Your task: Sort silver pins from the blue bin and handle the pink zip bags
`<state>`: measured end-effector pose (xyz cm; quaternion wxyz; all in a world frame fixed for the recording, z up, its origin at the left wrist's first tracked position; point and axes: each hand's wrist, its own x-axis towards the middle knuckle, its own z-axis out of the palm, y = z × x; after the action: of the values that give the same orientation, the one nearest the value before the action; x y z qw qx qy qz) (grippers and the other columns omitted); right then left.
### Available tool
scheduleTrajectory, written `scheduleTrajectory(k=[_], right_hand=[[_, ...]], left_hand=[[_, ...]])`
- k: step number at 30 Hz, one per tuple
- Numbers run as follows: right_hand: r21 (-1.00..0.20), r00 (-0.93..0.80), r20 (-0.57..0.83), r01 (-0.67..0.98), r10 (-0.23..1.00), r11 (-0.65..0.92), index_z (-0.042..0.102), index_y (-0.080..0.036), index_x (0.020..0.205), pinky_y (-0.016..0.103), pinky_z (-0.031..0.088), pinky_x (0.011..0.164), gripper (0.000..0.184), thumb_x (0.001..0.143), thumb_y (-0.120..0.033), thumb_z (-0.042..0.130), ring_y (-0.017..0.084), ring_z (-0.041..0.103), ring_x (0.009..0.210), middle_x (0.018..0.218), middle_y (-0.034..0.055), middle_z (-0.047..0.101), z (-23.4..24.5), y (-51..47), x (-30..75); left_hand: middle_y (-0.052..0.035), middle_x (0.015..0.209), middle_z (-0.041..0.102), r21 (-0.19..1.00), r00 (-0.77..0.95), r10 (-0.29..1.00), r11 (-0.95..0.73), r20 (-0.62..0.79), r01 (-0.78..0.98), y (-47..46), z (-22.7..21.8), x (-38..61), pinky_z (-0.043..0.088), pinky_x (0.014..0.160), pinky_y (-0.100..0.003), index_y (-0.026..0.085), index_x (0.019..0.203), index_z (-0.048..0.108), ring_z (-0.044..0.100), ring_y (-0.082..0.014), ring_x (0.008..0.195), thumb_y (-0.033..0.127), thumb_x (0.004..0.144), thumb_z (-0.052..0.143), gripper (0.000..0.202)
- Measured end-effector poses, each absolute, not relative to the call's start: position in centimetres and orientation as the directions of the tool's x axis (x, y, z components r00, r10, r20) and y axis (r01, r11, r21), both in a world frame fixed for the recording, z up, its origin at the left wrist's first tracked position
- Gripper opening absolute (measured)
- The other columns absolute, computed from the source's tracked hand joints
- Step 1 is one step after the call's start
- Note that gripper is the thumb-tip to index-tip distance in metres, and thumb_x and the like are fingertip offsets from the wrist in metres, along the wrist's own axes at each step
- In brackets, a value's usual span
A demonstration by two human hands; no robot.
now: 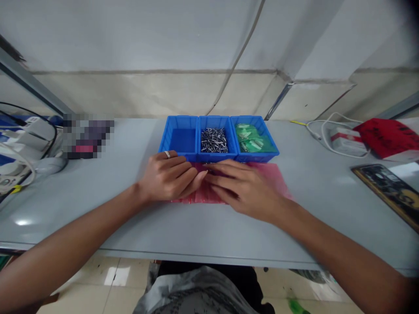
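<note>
My left hand (172, 176), with a ring on one finger, is curled closed over the left part of a pink plastic sheet or bag (271, 176). Whatever its fingertips may hold is hidden. From the other side my right hand (244, 183) reaches over the same pink plastic, fingers stretched and slightly apart, their tips by my left thumb. Small dark or shiny bits show near those fingertips, too small to name. Just behind the hands is a blue bin (214, 155) full of small metal pins or rivets.
Left of the pin bin is an empty blue bin (181, 157); to its right, another blue bin (258, 157) holds green plastic packets (250, 137). Chargers and cables (36, 135) lie at far left. A white box (348, 141), red item (388, 137) and phone-like panel (389, 189) are at right.
</note>
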<state>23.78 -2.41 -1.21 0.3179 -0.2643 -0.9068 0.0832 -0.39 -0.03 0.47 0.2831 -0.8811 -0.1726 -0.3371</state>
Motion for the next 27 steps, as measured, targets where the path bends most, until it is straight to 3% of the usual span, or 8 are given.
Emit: scheduleTrajectory(k=[2,6,13,17,20,25,27], right_hand=[[-0.196,-0.737,0.472,0.447,0.483,0.873,0.077,-0.017,0.119,0.051,0.061,0.102,0.026,0.103,-0.017,0.057,0.028,0.07,0.119,0.124,0.0144,0.077,-1.9,-2.4,23.4],[-0.179,-0.746,0.498,0.411,0.442,0.894,0.077,-0.016,0.112,0.043,0.064,0.096,0.027,0.104,-0.012,0.053,0.024,0.071,0.109,0.111,0.0119,0.079,-2.3,-2.2,23.4],[-0.288,-0.698,0.525,0.393,0.488,0.873,0.076,-0.017,0.113,0.04,0.064,0.088,0.029,0.102,-0.007,0.051,0.023,0.069,0.101,0.103,0.0092,0.075,-2.2,-2.4,23.8],[-0.374,-0.635,0.555,0.386,0.537,0.843,0.077,-0.026,0.111,0.04,0.064,0.09,0.034,0.101,-0.006,0.051,0.022,0.07,0.101,0.111,0.008,0.075,-2.0,-2.3,23.6],[-0.411,-0.572,0.578,0.411,0.581,0.814,0.077,-0.023,0.108,0.041,0.064,0.092,0.032,0.097,-0.004,0.055,0.023,0.072,0.106,0.117,0.0087,0.075,-1.7,-2.4,23.6],[-0.598,-0.436,0.548,0.393,0.714,0.699,0.077,-0.022,0.104,0.039,0.06,0.101,0.024,0.091,-0.004,0.066,0.02,0.073,0.112,0.126,0.0067,0.075,-0.9,-2.8,23.6],[-0.707,-0.409,0.488,0.332,0.771,0.624,0.076,-0.023,0.101,0.036,0.06,0.097,0.02,0.092,-0.007,0.068,0.02,0.073,0.108,0.121,0.0046,0.076,-0.6,-2.8,23.7]], left_hand=[[0.0045,0.05,0.048,-0.385,0.718,0.108,-0.784,0.688,0.487,-0.1,0.5,-0.4,0.034,0.05,-0.028,0.019,0.057,0.044,0.044,-0.0095,0.047,0.021,0.093,0.071,0.045],[0.004,0.051,0.05,-0.395,0.731,0.102,-0.786,0.675,0.474,-0.2,0.6,-0.4,0.035,0.05,-0.029,0.02,0.059,0.046,0.045,-0.0101,0.049,0.019,0.092,0.071,0.041],[0.0042,0.051,0.049,-0.394,0.74,0.13,-0.779,0.66,0.488,-0.1,0.6,-0.4,0.036,0.051,-0.029,0.021,0.06,0.043,0.043,-0.0103,0.05,0.021,0.094,0.069,0.044],[0.0041,0.052,0.053,-0.394,0.742,0.126,-0.782,0.658,0.483,-0.2,0.5,-0.4,0.036,0.051,-0.029,0.02,0.061,0.045,0.046,-0.01,0.05,0.019,0.092,0.071,0.041],[0.0037,0.054,0.057,-0.387,0.743,0.132,-0.787,0.656,0.481,-0.1,0.5,-0.4,0.038,0.052,-0.029,0.02,0.063,0.048,0.051,-0.0101,0.05,0.019,0.09,0.073,0.037],[0.0033,0.064,0.068,-0.347,0.747,0.169,-0.806,0.643,0.481,0.0,0.3,-0.4,0.04,0.054,-0.028,0.016,0.092,0.064,0.062,-0.0106,0.055,0.017,0.095,0.068,0.005],[0.0036,0.065,0.069,-0.344,0.749,0.176,-0.806,0.639,0.482,-0.1,0.2,-0.4,0.039,0.053,-0.028,0.015,0.101,0.064,0.062,-0.0102,0.055,0.018,0.097,0.066,0.006]])
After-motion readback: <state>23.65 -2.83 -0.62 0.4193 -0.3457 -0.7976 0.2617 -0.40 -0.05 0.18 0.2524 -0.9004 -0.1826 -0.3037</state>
